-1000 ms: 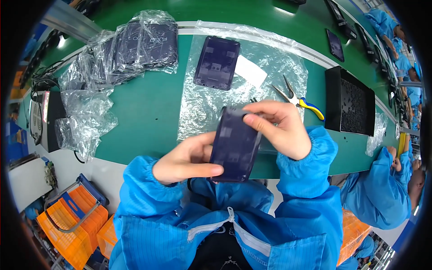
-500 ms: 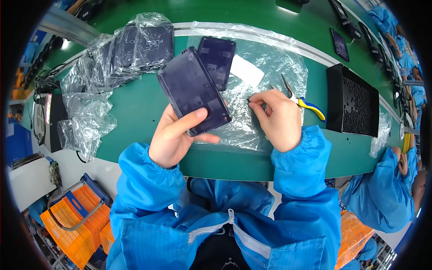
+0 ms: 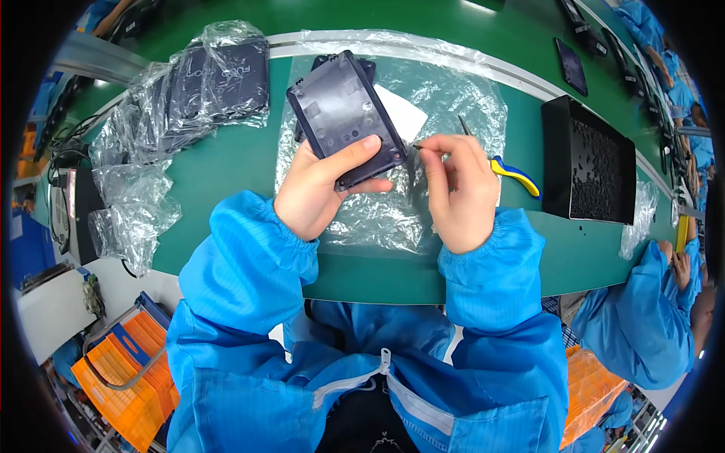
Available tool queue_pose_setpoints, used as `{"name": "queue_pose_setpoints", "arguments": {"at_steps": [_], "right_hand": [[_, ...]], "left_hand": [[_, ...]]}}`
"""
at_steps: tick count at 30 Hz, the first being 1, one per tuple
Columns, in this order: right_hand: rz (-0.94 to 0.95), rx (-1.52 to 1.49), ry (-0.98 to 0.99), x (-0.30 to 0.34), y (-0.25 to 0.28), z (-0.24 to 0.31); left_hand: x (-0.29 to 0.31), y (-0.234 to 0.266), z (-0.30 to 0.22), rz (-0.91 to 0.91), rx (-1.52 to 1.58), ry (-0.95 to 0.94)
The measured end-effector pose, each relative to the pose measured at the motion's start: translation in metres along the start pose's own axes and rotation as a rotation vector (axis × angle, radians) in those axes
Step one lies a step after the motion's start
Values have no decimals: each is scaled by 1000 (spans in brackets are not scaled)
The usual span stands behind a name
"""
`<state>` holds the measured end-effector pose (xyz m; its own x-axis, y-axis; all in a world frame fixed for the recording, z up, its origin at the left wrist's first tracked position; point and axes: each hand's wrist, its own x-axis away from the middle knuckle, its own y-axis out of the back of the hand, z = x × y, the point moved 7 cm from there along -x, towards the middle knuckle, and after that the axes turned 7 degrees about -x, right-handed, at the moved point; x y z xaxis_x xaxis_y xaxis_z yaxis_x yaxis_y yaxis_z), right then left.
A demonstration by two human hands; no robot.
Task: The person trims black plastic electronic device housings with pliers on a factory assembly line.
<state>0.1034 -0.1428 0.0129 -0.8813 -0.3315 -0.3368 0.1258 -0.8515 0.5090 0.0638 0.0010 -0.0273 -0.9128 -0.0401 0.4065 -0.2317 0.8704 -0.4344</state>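
My left hand (image 3: 319, 180) holds a dark plastic casing (image 3: 340, 113) by its near end, with the thumb on the recessed inner face. The casing is tilted, and its raised rim and small round bosses show. My right hand (image 3: 462, 189) pinches a tiny black part (image 3: 416, 146) close to the casing's right edge; whether they touch I cannot tell. Behind the held casing, a second dark casing (image 3: 367, 69) lies mostly hidden. A white sheet (image 3: 402, 113) lies on a clear plastic bag (image 3: 468, 94). Pliers with blue-and-yellow handles (image 3: 516, 176) lie partly behind my right hand.
A black box (image 3: 557, 155) with many tiny black parts (image 3: 602, 170) stands on the right of the green table (image 3: 362, 279). Plastic-wrapped dark casings (image 3: 219, 83) are piled at the far left. Orange baskets (image 3: 124, 377) stand below left. A co-worker's blue sleeve (image 3: 634, 317) is at right.
The held casing has turned so its inner face shows more, and my left hand has shifted slightly right and up. My right hand has come nearer to the casing with the tiny part.
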Motion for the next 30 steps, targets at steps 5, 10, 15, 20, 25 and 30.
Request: {"name": "queue_pose_setpoints", "arguments": {"at_steps": [5, 10, 15, 20, 25, 30], "right_hand": [[32, -256, -5, 1, -2, 5], [70, -407, -107, 5, -7, -2], [124, -473, -102, 6, -11, 0], [123, -520, -115, 8, -10, 1], [172, -681, -246, 12, -17, -8], [208, -786, -269, 13, -19, -8]], "left_hand": [[0, -4, 5, 84, 85, 66], [-1, -4, 12, 140, 80, 106], [1, -5, 12, 148, 115, 118], [2, -7, 14, 203, 119, 155], [2, -6, 16, 231, 92, 132], [2, -7, 14, 262, 99, 122]]}}
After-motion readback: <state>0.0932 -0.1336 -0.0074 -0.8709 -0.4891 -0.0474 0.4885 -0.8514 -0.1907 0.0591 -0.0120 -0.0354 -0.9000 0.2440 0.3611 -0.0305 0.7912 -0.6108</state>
